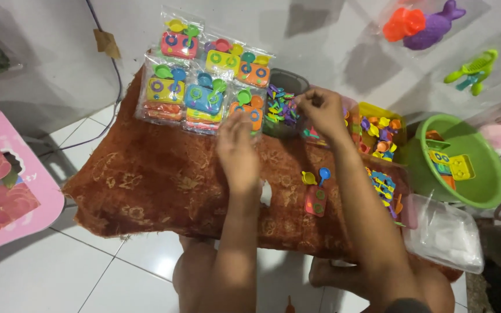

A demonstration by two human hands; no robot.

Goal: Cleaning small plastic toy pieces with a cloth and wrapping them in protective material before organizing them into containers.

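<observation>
My left hand [237,148] hovers flat, fingers together but loose, just in front of a stack of clear bags holding colourful toy stove sets [204,87]. It holds nothing that I can see. My right hand [320,110] reaches into a dark tub of small mixed plastic pieces [282,107], fingers pinched together; whether a piece is between them is hidden. On the brown patterned cloth [146,179] lies a loose pink toy stove [315,200] with a yellow spoon [308,178] and a blue spoon [323,173] beside it.
A yellow box of small toy pots [378,130] and a tray of blue and yellow parts [384,188] sit at right. A green basin [482,191] holds toy stoves. Clear plastic bags [445,235] lie lower right. A pink board [7,185] is at left.
</observation>
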